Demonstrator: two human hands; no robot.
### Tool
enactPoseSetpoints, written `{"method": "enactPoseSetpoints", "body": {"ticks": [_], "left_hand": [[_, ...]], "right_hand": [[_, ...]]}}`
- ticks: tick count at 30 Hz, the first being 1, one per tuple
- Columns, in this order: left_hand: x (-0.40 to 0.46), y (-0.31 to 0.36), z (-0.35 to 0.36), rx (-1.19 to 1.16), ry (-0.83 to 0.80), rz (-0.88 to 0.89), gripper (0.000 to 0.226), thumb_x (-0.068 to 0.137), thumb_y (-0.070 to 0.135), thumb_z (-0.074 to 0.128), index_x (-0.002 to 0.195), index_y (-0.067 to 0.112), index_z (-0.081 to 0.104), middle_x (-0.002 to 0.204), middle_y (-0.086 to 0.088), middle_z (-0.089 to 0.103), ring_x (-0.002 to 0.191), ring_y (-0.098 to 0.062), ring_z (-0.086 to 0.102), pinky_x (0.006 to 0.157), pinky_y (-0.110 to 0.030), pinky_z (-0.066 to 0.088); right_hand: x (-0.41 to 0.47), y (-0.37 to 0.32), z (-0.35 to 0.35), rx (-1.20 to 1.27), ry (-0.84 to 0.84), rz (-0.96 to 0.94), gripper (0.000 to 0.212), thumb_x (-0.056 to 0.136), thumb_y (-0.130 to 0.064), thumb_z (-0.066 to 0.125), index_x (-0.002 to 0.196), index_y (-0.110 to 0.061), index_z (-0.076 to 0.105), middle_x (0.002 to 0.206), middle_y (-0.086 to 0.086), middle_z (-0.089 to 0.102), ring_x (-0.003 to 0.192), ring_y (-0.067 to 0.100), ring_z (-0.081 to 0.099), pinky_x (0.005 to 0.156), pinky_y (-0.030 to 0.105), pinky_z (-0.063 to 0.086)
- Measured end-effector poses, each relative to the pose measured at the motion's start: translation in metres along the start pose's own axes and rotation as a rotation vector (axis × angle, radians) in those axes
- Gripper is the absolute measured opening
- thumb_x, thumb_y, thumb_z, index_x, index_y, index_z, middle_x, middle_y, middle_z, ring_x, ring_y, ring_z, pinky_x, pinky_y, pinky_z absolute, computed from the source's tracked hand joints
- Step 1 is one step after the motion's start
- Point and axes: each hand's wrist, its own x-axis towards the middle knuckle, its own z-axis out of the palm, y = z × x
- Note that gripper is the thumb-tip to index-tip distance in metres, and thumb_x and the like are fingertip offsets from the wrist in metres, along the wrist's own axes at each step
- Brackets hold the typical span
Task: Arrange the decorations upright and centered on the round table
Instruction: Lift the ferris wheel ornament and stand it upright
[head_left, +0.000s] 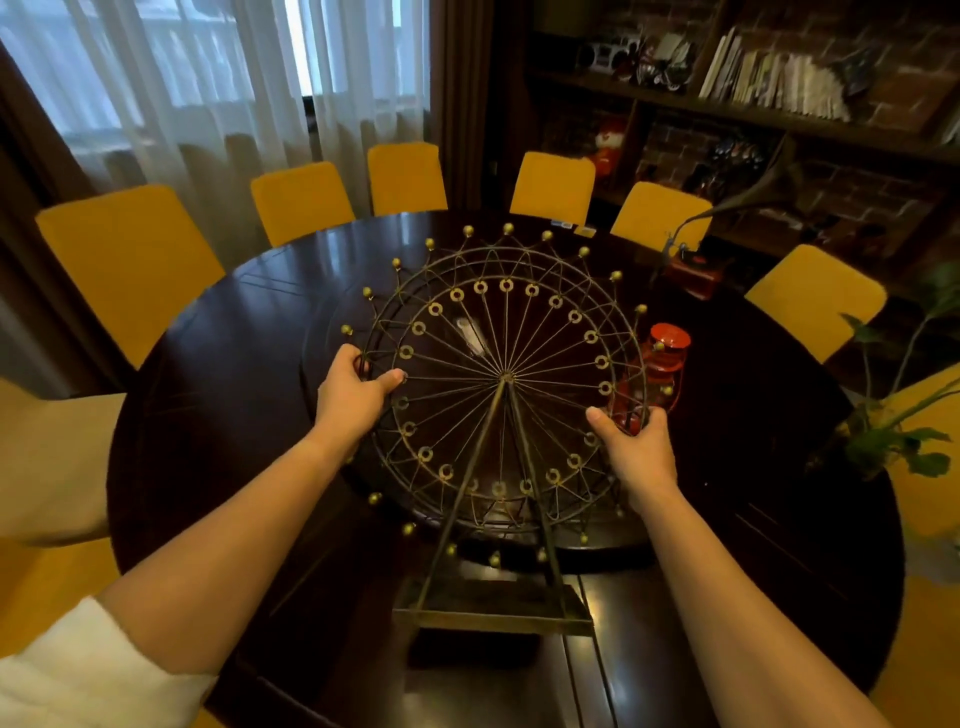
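The wire Ferris wheel (503, 387) fills the middle of the frame, a dark metal decoration with thin spokes running from a central hub, a ring of small brass loops, and brass beads tipping the outer rim. Two slanted legs drop from the hub to a flat rectangular base (493, 608) low in the centre, over the near edge of the tabletop (234, 405); whether the base touches it I cannot tell. The left hand (356, 389) is curled around the rim at the wheel's left side, and the right hand (639, 447) is closed on the rim at lower right. A red lantern (660, 369) stands just behind the wheel's right edge. The round tabletop is dark and glossy, ringed by yellow chairs (124, 260), with sheer curtains (218, 78) at upper left and a bookshelf (779, 104) at upper right.
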Motion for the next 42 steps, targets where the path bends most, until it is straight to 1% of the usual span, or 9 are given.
{"method": "enactPoseSetpoints", "body": {"ticks": [3, 7, 11, 16, 22, 29, 32, 35, 42], "left_hand": [[0.005, 0.028, -0.009, -0.039, 0.037, 0.101, 0.040, 0.086, 0.036, 0.076, 0.077, 0.028, 0.038, 0.079, 0.002, 0.049, 0.073, -0.017, 0.051, 0.067, -0.040, 0.045], [0.014, 0.060, -0.016, -0.049, 0.096, 0.226, 0.043, 0.088, 0.034, 0.074, 0.075, 0.030, 0.034, 0.070, 0.007, 0.044, 0.052, 0.007, 0.048, 0.056, -0.034, 0.037], [0.031, 0.082, -0.014, -0.066, 0.154, 0.302, 0.043, 0.088, 0.034, 0.074, 0.077, 0.030, 0.033, 0.069, 0.009, 0.044, 0.052, 0.011, 0.047, 0.056, -0.034, 0.036], [0.058, 0.085, -0.003, -0.104, 0.168, 0.341, 0.041, 0.090, 0.033, 0.073, 0.078, 0.030, 0.034, 0.072, 0.007, 0.052, 0.057, 0.007, 0.052, 0.059, -0.035, 0.042], [0.091, 0.068, 0.020, -0.156, 0.162, 0.298, 0.040, 0.091, 0.024, 0.073, 0.078, 0.029, 0.036, 0.075, 0.009, 0.053, 0.062, 0.005, 0.052, 0.067, -0.035, 0.043], [0.128, 0.031, 0.052, -0.081, 0.165, 0.238, 0.037, 0.091, 0.026, 0.073, 0.096, 0.003, 0.045, 0.090, -0.009, 0.063, 0.079, -0.015, 0.058, 0.067, -0.030, 0.045], [0.145, 0.017, 0.065, -0.031, 0.170, 0.241, 0.033, 0.091, 0.027, 0.074, 0.086, 0.017, 0.043, 0.086, 0.001, 0.063, 0.073, 0.003, 0.058, 0.063, -0.021, 0.043], [0.159, 0.008, 0.078, -0.027, 0.167, 0.243, 0.037, 0.091, 0.027, 0.073, 0.079, 0.032, 0.038, 0.087, 0.004, 0.062, 0.076, 0.003, 0.058, 0.065, -0.019, 0.042], [0.184, -0.002, 0.112, -0.083, 0.174, 0.260, 0.032, 0.091, 0.025, 0.073, 0.087, 0.023, 0.041, 0.090, 0.009, 0.062, 0.075, 0.013, 0.060, 0.065, -0.004, 0.045]], "right_hand": [[0.008, -0.027, -0.005, 0.073, 0.027, -0.049, 0.095, 0.069, -0.066, 0.076, 0.144, -0.022, 0.037, 0.144, 0.006, 0.054, 0.129, 0.032, 0.054, 0.102, 0.056, 0.048], [0.023, -0.056, -0.008, 0.177, 0.045, -0.105, 0.097, 0.072, -0.059, 0.079, 0.149, -0.023, 0.032, 0.150, 0.008, 0.048, 0.134, 0.032, 0.049, 0.105, 0.056, 0.046], [0.044, -0.080, -0.007, 0.240, 0.066, -0.137, 0.104, 0.074, -0.055, 0.079, 0.155, -0.024, 0.023, 0.160, 0.005, 0.034, 0.143, 0.032, 0.038, 0.108, 0.058, 0.043], [0.073, -0.092, 0.003, 0.370, 0.002, -0.152, 0.090, 0.079, -0.039, 0.081, 0.150, -0.025, 0.029, 0.157, 0.008, 0.035, 0.134, 0.031, 0.047, 0.092, 0.051, 0.053], [0.107, -0.080, 0.029, 0.493, -0.076, -0.079, 0.063, 0.079, -0.026, 0.083, 0.125, -0.034, 0.040, 0.123, 0.001, 0.062, 0.112, 0.022, 0.064, 0.084, 0.044, 0.053], [0.147, -0.051, 0.063, 0.519, -0.126, -0.009, 0.058, 0.079, -0.024, 0.083, 0.118, -0.037, 0.042, 0.119, 0.000, 0.064, 0.110, 0.022, 0.064, 0.073, 0.040, 0.049], [0.165, -0.039, 0.075, 0.527, -0.134, 0.004, 0.059, 0.081, -0.023, 0.081, 0.120, -0.037, 0.040, 0.125, 0.006, 0.061, 0.113, 0.023, 0.062, 0.077, 0.040, 0.047], [0.182, -0.029, 0.083, 0.523, -0.127, 0.001, 0.062, 0.084, -0.023, 0.079, 0.128, -0.033, 0.037, 0.132, 0.009, 0.056, 0.117, 0.022, 0.059, 0.080, 0.040, 0.047], [0.221, -0.013, 0.094, 0.530, -0.057, -0.049, 0.065, 0.084, -0.016, 0.079, 0.133, -0.021, 0.036, 0.135, 0.018, 0.054, 0.124, 0.031, 0.057, 0.097, 0.045, 0.048]]}}
